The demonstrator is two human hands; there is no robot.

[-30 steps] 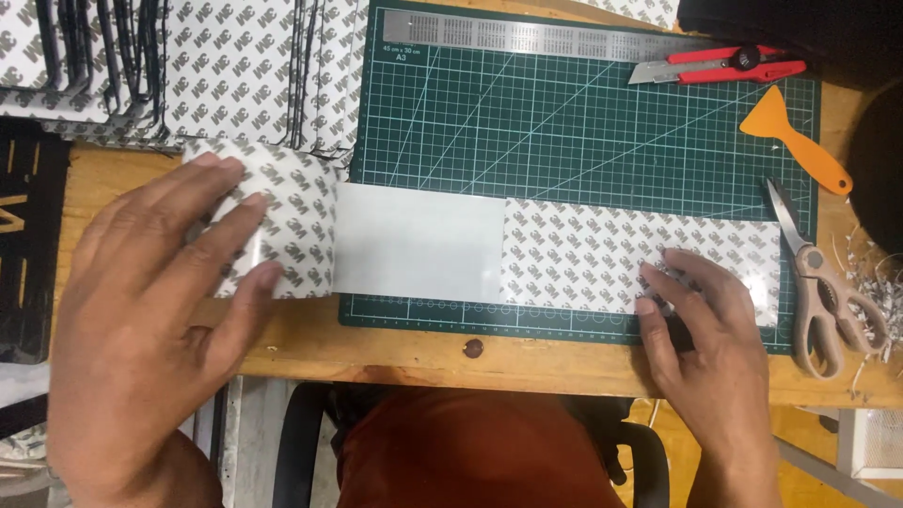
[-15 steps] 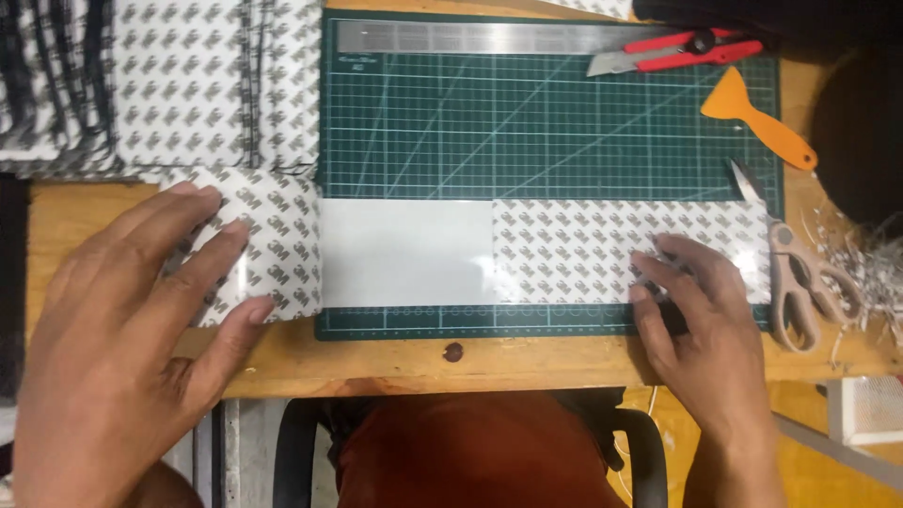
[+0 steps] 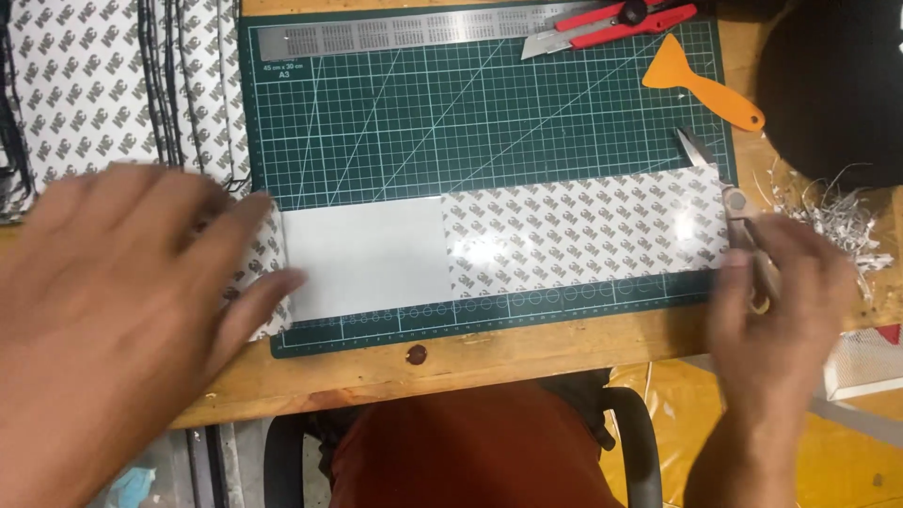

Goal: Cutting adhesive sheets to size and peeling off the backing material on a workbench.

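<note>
Head view: left hand (image 3: 113,320) blurred at lower left of the frame, fingers spread flat over the left end of the patterned adhesive sheet (image 3: 583,230), whose white peeled stretch (image 3: 367,259) lies along the lower edge of the green cutting mat (image 3: 423,122). Right hand (image 3: 776,301) at lower right, fingers curled onto the scissors (image 3: 729,198) just off the sheet's right end (grip too blurred to tell whether closed on the handles). Along the top of the frame, steel ruler (image 3: 404,36), red utility knife (image 3: 611,21) and orange scraper (image 3: 696,85); stacked patterned sheets (image 3: 103,85) at upper left, paper shreds (image 3: 837,212) at right.
</note>
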